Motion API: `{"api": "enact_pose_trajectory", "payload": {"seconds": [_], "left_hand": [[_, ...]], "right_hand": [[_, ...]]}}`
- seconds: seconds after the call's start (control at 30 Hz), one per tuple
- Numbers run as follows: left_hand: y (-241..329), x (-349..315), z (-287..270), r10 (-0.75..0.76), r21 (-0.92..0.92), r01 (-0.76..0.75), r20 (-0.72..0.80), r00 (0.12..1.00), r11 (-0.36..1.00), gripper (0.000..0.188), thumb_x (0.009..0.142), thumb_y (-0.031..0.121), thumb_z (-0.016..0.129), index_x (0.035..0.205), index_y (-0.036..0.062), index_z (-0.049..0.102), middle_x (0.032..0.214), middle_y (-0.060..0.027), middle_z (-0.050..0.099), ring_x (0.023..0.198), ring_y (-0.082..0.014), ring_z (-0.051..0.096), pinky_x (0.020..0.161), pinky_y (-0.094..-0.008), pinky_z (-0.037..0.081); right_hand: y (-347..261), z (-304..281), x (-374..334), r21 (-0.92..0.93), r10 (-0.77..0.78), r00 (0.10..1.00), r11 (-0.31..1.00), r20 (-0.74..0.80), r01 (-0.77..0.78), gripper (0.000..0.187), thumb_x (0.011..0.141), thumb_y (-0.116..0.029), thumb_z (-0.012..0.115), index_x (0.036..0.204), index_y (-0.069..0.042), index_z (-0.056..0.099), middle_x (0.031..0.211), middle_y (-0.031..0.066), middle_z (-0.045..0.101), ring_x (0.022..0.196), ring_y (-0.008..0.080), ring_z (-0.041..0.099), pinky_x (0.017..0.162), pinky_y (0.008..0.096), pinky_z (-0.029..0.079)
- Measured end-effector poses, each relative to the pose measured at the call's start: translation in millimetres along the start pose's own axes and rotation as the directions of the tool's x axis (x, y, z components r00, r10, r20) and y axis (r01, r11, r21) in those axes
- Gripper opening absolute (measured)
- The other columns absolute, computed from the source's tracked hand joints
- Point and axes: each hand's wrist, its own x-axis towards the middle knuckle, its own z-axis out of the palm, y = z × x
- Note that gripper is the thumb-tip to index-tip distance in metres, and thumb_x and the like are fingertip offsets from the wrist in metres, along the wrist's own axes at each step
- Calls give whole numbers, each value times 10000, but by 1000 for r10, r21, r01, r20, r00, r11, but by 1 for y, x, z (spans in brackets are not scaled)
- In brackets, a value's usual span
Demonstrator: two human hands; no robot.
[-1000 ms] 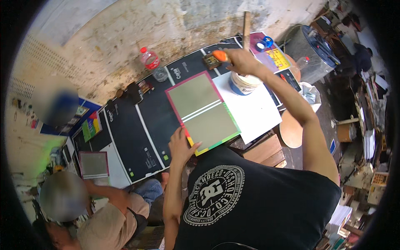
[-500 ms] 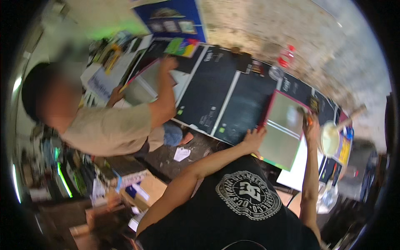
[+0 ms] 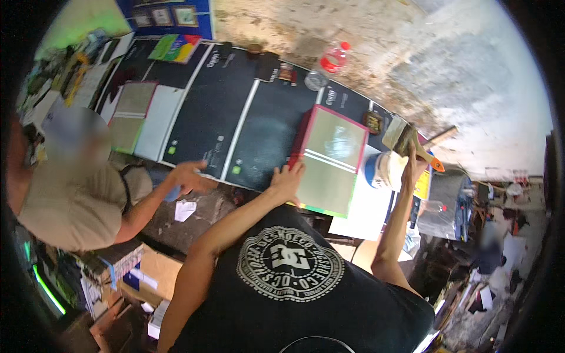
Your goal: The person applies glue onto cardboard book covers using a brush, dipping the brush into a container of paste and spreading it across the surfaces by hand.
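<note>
My left hand (image 3: 288, 181) lies with fingers spread on the near left edge of a grey board (image 3: 321, 188). Red and green borders frame this board, and white strips cross its middle. On its far half is a shiny wet patch. My right hand (image 3: 414, 167) is closed around the handle of a wide flat paintbrush (image 3: 422, 150), held above and beside a white tub (image 3: 384, 170). The brush handle is pale with an orange tip, and its bristles point toward the wall. Part of the tub is hidden behind my hand and the brush.
A wooden stick (image 3: 441, 136) slants behind the brush. A red-capped plastic bottle (image 3: 329, 63) stands by the wall. White sheets (image 3: 347, 226) lie under the board's right side. At left, a co-worker's hand (image 3: 191, 178) is over the black table (image 3: 200, 117), near a similar board (image 3: 132, 100).
My right hand has lifted the brush off the board and carried it to the tub. My left hand stays on the board. The co-worker has moved back from their board. The view has shifted right.
</note>
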Motion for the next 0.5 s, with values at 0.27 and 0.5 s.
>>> {"api": "enact_pose_trajectory", "payload": {"seconds": [0.27, 0.5], "left_hand": [[8, 7, 0, 46, -12, -46, -35, 998, 999, 1341, 458, 529, 936, 1509, 16, 280, 1586, -135, 249, 1209, -422, 528, 915, -648, 444], [10, 5, 0, -3, -28, 3, -9, 1000, 1000, 1371, 450, 534, 939, 1532, 39, 257, 1605, -115, 228, 1229, -419, 513, 928, -649, 437]], "right_hand": [[67, 69, -18, -326, -35, 724, 878, 689, 351, 239, 879, -251, 735, 1045, -80, 732, 929, 91, 703, 840, 249, 665, 778, 383, 521], [93, 58, 59, -365, -260, 764, 758, 591, 540, 173, 873, -202, 722, 962, -55, 738, 777, 119, 676, 696, 289, 666, 621, 386, 505]]}}
